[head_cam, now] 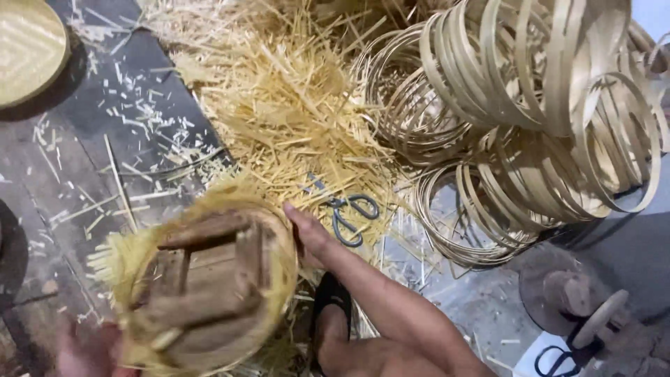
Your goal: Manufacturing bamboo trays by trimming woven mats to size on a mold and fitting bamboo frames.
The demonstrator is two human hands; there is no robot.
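Observation:
A round wooden mould (209, 279) with crossed wooden bars sits low in the head view, wrapped by a woven bamboo basket rim (283, 241) with loose strip ends sticking out at its left. My right hand (310, 234) grips the rim's right edge, thumb side against the mould. My left hand (87, 352) holds the mould's lower left edge, partly cut off by the frame. Grey-handled scissors (349, 213) lie on the floor just right of my right hand.
A heap of bamboo offcuts (293, 105) lies behind the mould. Stacks of bamboo hoops (530, 105) fill the upper right. A woven tray (28, 49) sits at the top left. A wooden spool (593, 314) and more scissors (558, 359) are at the lower right. My foot in a black sandal (331, 307) rests below.

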